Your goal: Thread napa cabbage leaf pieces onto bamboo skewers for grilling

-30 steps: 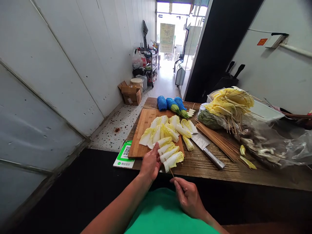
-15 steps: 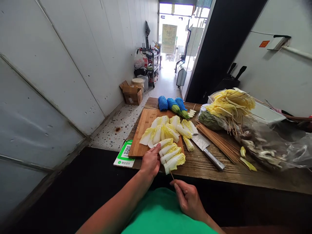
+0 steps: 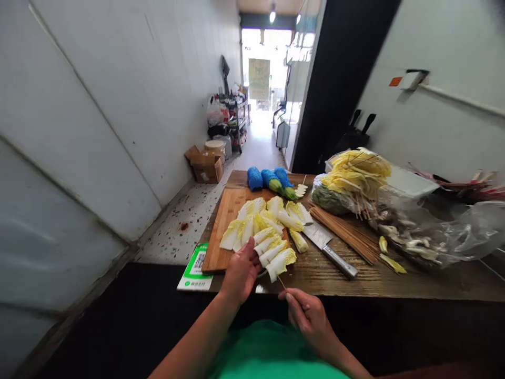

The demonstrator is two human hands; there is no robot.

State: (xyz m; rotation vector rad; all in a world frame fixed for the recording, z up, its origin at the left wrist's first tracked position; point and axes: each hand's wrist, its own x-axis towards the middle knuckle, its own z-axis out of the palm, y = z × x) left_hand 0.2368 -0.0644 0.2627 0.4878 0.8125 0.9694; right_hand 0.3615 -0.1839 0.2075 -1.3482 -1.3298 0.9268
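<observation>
Several pieces of napa cabbage leaf (image 3: 272, 253), white at the base and yellow at the frilly end, are threaded in a row on a thin wooden skewer (image 3: 281, 283). My left hand (image 3: 240, 273) holds the row at its left side, thumb upward; some of its fingers are hidden by the leaves. Below the leaves, my right hand (image 3: 310, 318) pinches the skewer's near end between thumb and forefinger. More loose cabbage leaves (image 3: 248, 223) lie overlapping on the wooden cutting board (image 3: 226, 216), just beyond my left hand.
Right of the board lie a cleaver (image 3: 335, 258), a bundle of bare skewers (image 3: 347, 231) and bagged mushrooms (image 3: 414, 242). Skewered cabbage (image 3: 357, 168) is piled behind. Green vegetables in blue netting (image 3: 272, 181) sit at the table's far edge. A QR-code card (image 3: 197, 268) lies front left.
My view has tilted upward and turned slightly right, so the table sits lower and further left. Both hands keep their hold on the skewered cabbage; my left thumb has shifted slightly on the leaves.
</observation>
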